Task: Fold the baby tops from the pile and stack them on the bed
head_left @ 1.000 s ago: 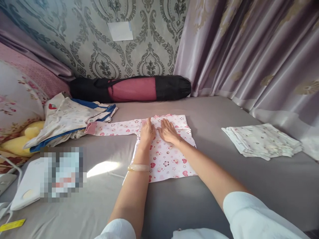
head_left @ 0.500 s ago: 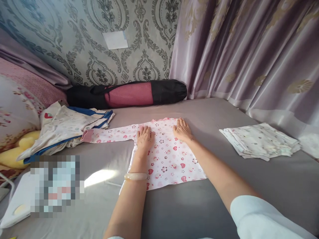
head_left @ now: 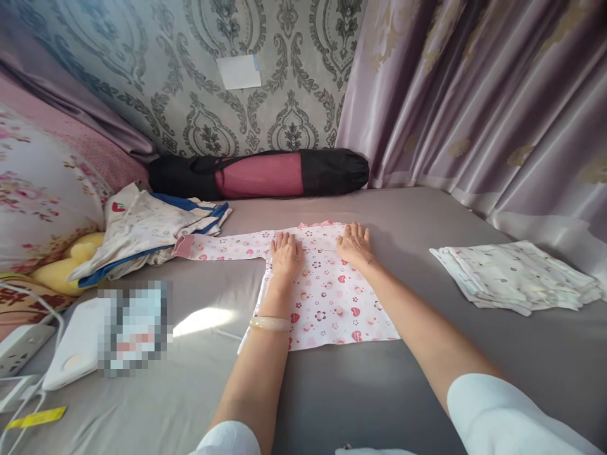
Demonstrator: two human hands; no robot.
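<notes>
A small white shirt (head_left: pixel 327 303) with pink hearts and flowers lies spread on the grey bed sheet. One sleeve (head_left: pixel 227 246), with a pink cuff, stretches out to the left; no sleeve sticks out on the right. A pink ruffled edge shows at the top. My left hand (head_left: pixel 286 254) rests flat on the shirt near the left shoulder, fingers extended, a pale bangle on its wrist. Flat on the upper right corner lies my right hand (head_left: pixel 355 244), its fingers slightly spread. Between the hands a straight fabric edge crosses the chest. Neither hand grips the cloth.
Folded white patterned cloths (head_left: pixel 516 275) lie at right. At left are a pile of clothes (head_left: pixel 147 227), a yellow plush (head_left: pixel 66 268), a white device (head_left: pixel 78 341), a blurred-out item and a power strip (head_left: pixel 21 347). A black and pink bag (head_left: pixel 260 174) lies along the wall.
The view has turned slightly left, bringing the power strip into sight. Both hands stay flat at about the same spots on the shirt, which looks unchanged.
</notes>
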